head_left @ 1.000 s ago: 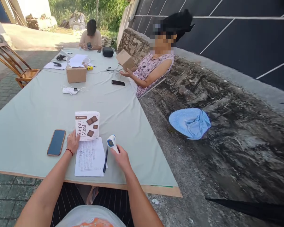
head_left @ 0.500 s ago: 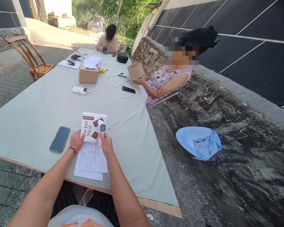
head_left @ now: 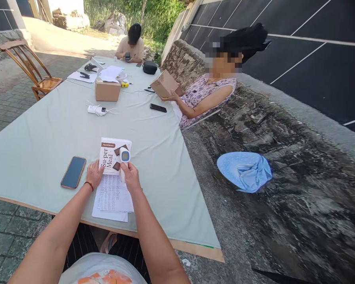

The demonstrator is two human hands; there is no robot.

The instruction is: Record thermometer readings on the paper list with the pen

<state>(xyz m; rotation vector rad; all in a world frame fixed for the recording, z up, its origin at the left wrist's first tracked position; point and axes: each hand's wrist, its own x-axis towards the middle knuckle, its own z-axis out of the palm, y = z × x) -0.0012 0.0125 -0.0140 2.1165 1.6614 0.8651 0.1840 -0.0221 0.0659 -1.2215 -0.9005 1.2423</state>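
Observation:
My right hand [head_left: 130, 176] is closed around the handle of a white infrared thermometer [head_left: 124, 154] with a blue-framed display. The thermometer is over the front of a white "Su-per Meal" box [head_left: 106, 167] with brown squares printed on it. At the box's lower left, my left hand [head_left: 94, 173] grips its edge, thumb on the front and fingers along the side. Printed sheets of paper [head_left: 114, 199] lie partly under the box, towards me. Left of my left hand, a smartphone [head_left: 73, 172] lies on the pale tablecloth [head_left: 41, 157].
A white corded device [head_left: 96, 110], a cardboard box [head_left: 107, 91] topped with papers and a black phone [head_left: 158, 107] are farther along the table. One person at the right holds a carton [head_left: 165, 83]; another sits at the far end. A wooden chair [head_left: 44, 82] stands left.
The person at the right has turned and tilted the carton, so more of its sides show. The view has shifted slightly. My hands keep their hold on the thermometer and the box.

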